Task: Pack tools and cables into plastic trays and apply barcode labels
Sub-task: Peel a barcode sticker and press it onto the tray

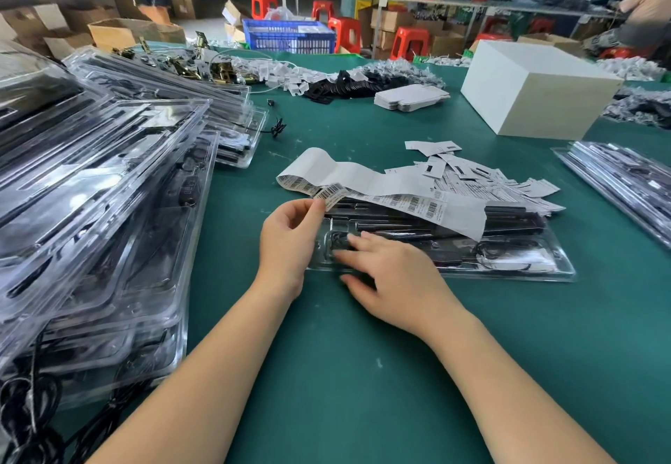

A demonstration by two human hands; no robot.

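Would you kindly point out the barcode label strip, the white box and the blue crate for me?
barcode label strip (366,176): head view, on its blank backing side.
white box (544,64): head view, on its top face.
blue crate (290,40): head view, on its slotted front wall.

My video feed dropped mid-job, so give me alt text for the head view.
The left hand pinches a white barcode label at the long white label strip, while the right hand rests flat on a clear plastic tray of black tools on the green table. Packed clear trays are stacked at left.

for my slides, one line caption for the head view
Left hand peels a barcode label while right hand steadies the packed plastic tray.
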